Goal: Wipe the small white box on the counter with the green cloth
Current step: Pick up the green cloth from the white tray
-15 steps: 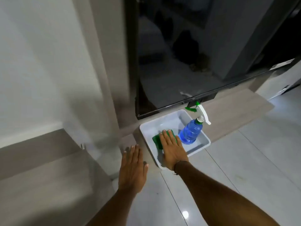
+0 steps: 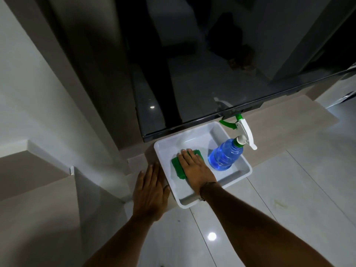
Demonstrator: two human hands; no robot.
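Observation:
The small white box [image 2: 194, 141] is a shallow open tray on a low beige counter [image 2: 279, 124]. Inside it lies the green cloth [image 2: 176, 167], folded, on the left half of the box floor. My right hand [image 2: 194, 169] is laid flat on top of the cloth with fingers stretched forward, covering most of it. My left hand [image 2: 151, 193] rests flat on the counter, its fingers along the box's left outer wall and touching it.
A blue spray bottle [image 2: 224, 155] with a white and green trigger stands in the right half of the box. A large dark screen [image 2: 212, 64] hangs just above and behind it. Glossy floor tiles [image 2: 269, 199] lie in front.
My left hand has shifted right and now touches the box's left wall. My right hand stays flat on the cloth, a little further into the box.

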